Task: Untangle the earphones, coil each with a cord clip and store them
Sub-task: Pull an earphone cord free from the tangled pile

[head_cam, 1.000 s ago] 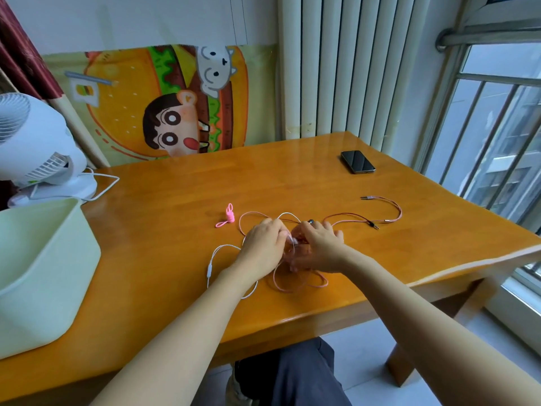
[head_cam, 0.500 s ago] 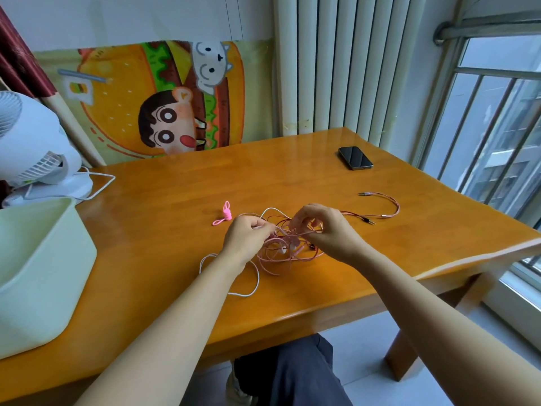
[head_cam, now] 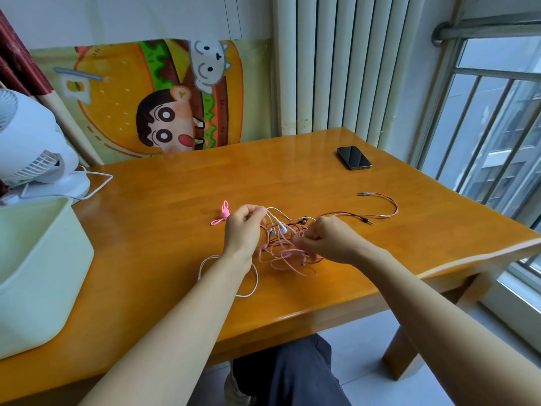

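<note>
A tangle of pink earphone cords (head_cam: 288, 253) lies near the front of the wooden table (head_cam: 175, 259), mixed with a white earphone cord (head_cam: 251, 288) that loops out to the left. My left hand (head_cam: 243, 230) pinches the white cord and lifts it, its white earbud (head_cam: 282, 228) hanging over the tangle. My right hand (head_cam: 328, 240) pinches pink strands at the tangle's right side. A reddish cord with metal plugs (head_cam: 380, 212) trails off to the right. A pink cord clip (head_cam: 222, 213) lies just left of my left hand.
A pale green storage bin (head_cam: 38, 273) stands at the table's left edge, with a white fan (head_cam: 32, 153) and its cable behind it. A black phone (head_cam: 354, 158) lies at the far right. The table's front edge runs close below the tangle.
Both hands rose from the table and lifted parts of the tangle. My left hand drew the white cord up and left; my right hand dropped back onto the pink strands.
</note>
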A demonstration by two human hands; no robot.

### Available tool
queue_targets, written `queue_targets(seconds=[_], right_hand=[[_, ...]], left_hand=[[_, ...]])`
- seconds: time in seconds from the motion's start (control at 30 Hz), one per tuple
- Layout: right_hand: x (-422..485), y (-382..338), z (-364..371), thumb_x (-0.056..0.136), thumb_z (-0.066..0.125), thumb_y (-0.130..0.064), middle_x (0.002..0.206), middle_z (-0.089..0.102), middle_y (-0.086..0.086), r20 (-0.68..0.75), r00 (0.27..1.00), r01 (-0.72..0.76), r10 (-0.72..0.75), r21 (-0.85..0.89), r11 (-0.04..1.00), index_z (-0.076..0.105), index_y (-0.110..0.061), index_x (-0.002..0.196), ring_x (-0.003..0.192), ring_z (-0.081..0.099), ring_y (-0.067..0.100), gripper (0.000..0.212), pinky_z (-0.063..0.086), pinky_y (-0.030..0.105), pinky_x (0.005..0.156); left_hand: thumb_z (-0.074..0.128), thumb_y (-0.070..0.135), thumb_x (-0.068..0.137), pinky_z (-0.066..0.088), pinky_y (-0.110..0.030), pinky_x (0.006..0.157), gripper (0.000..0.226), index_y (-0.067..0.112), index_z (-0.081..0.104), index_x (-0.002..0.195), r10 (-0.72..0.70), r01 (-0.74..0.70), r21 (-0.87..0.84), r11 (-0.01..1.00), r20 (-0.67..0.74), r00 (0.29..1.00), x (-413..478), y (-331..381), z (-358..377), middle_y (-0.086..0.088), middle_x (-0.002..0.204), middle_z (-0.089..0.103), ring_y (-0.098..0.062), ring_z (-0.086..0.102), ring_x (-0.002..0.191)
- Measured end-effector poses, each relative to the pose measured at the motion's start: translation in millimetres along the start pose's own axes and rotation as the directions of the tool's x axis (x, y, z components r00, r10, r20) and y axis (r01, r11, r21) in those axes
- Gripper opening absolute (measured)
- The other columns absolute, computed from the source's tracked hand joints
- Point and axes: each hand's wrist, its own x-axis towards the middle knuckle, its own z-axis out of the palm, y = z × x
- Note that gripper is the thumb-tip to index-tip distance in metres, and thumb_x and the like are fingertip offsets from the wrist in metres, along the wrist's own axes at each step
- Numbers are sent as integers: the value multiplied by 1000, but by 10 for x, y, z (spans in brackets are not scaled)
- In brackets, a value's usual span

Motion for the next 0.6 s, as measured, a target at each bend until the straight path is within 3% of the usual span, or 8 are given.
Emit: queue_targets(seconds=[0.1,0.2,0.27,0.4,0.6], right_hand=[[11,48,26,78,78,-38,93,58,2,-259,966,14,-26,-48,999,67,-18,80,87,54,20,23,46,37,70],[10,-14,44,81,73,-26,103,52,0,-540,836,155,-100,59,986,59,-18,90,93,50,17,19,43,28,76],[6,-89,44,85,70,-21,93,59,-4,-489,859,236,-153,111,965,62,-16,89,81,54,12,11,45,25,69],[15,-107,112,85,73,-30,77,67,-6,-287,954,139,-91,152,979,65,-16,87,70,61,13,16,51,36,63],[-10,-79,218,86,70,-25,79,66,-7,-441,897,108,-21,173,979,56,-16,91,69,61,9,17,43,22,55]], left_hand=[[55,16,96,45,-24,73,16,13,64,84,38,-38,-10,999,98,994,-40,26,40,1,77,63,-13,57,79],[53,19,98,47,-22,71,17,14,64,87,71,-71,-6,997,143,987,-75,41,74,5,77,66,-9,60,80],[52,19,99,47,-19,67,17,14,64,87,88,-86,-17,996,148,985,-79,47,91,8,74,67,-4,60,76],[51,13,99,46,-11,64,14,7,62,91,123,-115,-62,991,161,979,-87,50,112,0,78,64,1,58,66],[48,15,102,50,-13,64,17,3,60,104,85,-72,-77,994,188,978,-77,-4,109,-4,83,65,-3,60,66]])
